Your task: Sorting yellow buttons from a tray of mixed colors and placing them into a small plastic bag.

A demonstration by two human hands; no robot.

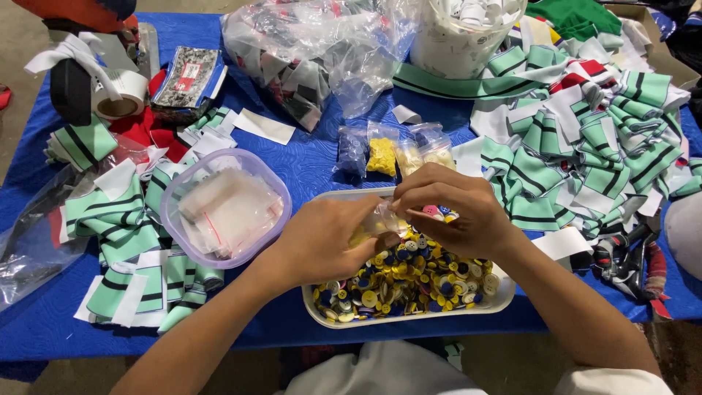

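A table covered in blue cloth is seen from above, and most of its right side is taken up by a heap of green, white and black striped fabric pieces, with a smaller pile of the same pieces laid at the left. A round clear tub filled with small empty plastic bags is set left of centre, and a white oblong tray heaped with mixed blue, yellow and white buttons is placed at the near edge. Behind the tray, a few filled small bags of buttons are laid together. Over the tray, a small clear plastic bag is pinched by the left hand, whose fingers are closed on it, while its mouth is met by the fingertips of the right hand, curled as if a button is being slipped in, though what is held there cannot be made out. The step in hand is judged to be the filling of this bag with buttons; for the next move, the bag's mouth would need to be kept open and steady.
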